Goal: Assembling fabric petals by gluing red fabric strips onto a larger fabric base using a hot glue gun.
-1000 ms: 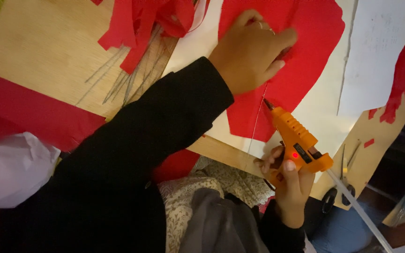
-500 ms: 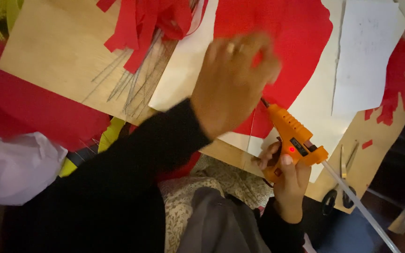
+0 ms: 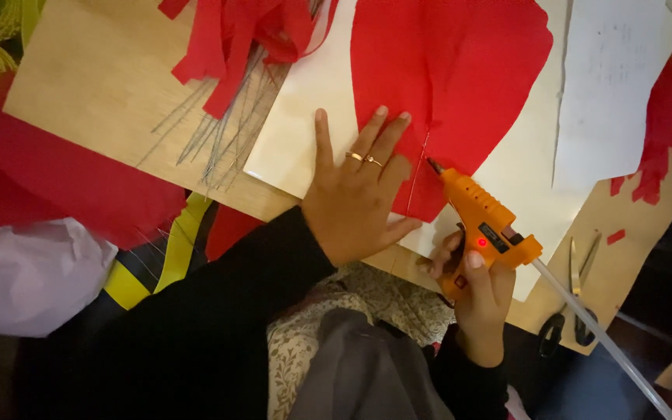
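Red paper, wires, scissors nearby

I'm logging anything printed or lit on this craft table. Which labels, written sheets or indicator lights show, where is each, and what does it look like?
Dark label: small rectangle on the side of the orange glue gun held in the right hand.
Indicator light: small red glowing dot just below that label.
White paper sheet: top right, with faint pencil marks.
No packages, signs or screens.
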